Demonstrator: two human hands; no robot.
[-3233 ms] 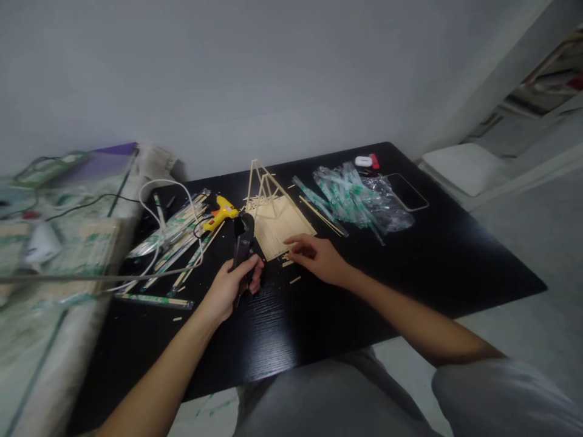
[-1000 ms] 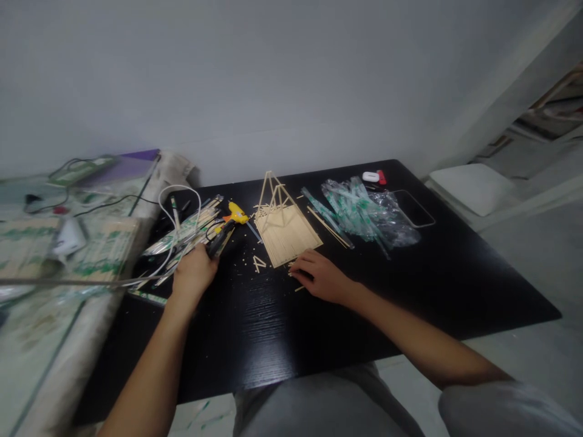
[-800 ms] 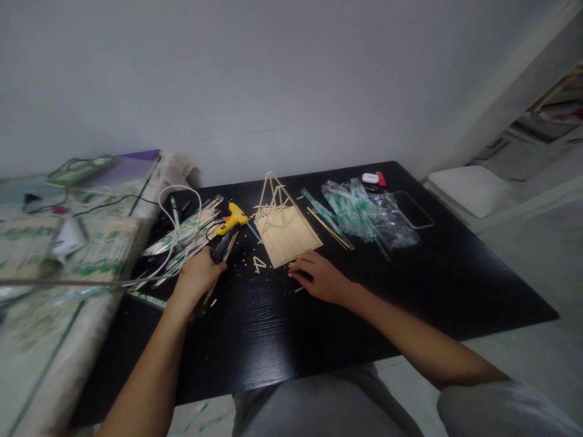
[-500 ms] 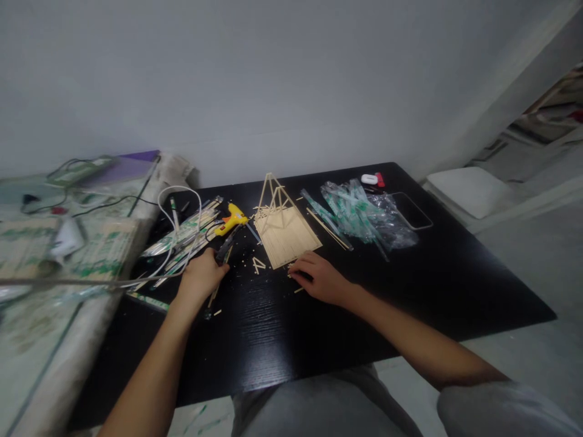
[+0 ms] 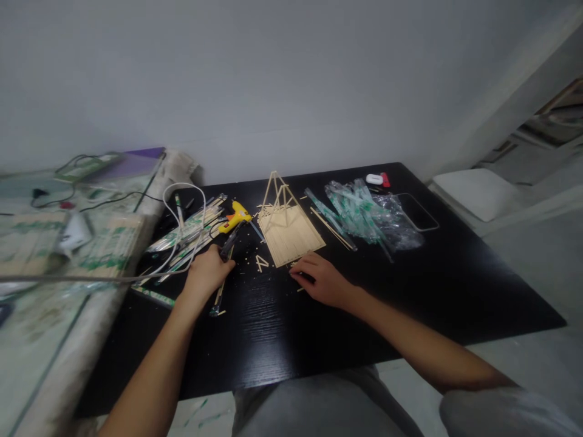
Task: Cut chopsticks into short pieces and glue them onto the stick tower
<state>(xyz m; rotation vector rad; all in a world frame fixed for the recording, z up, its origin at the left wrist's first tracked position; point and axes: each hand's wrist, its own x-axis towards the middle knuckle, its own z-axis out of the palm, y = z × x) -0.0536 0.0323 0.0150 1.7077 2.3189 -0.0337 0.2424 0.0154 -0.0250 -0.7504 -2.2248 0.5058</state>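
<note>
My left hand [image 5: 208, 268] is closed around a dark hand tool [image 5: 229, 244] that points up toward the yellow glue gun [image 5: 235, 218]; its exact kind is hard to make out. A narrow strip of sticks in clear wrap [image 5: 219, 299] lies by this hand. My right hand [image 5: 322, 280] has its fingertips pinched together just before the front edge of a flat wooden stick base [image 5: 291, 237]. Whatever is between those fingertips is too small to name. On the base stands a frame of thin sticks [image 5: 283, 197], peaked like a roof. A small A-shaped stick piece [image 5: 261, 263] lies between my hands.
Packs of sticks [image 5: 186, 233] and a looped white cable [image 5: 175, 185] fill the black table's [image 5: 255, 358] left side. Crumpled plastic wrappers [image 5: 357, 209], a phone-like slab [image 5: 416, 212] and a white case [image 5: 374, 179] lie right. Stick scraps are scattered near the base.
The whole view has shifted slightly, so the table appears a little farther right. Both hands keep nearly the same place and grip.
</note>
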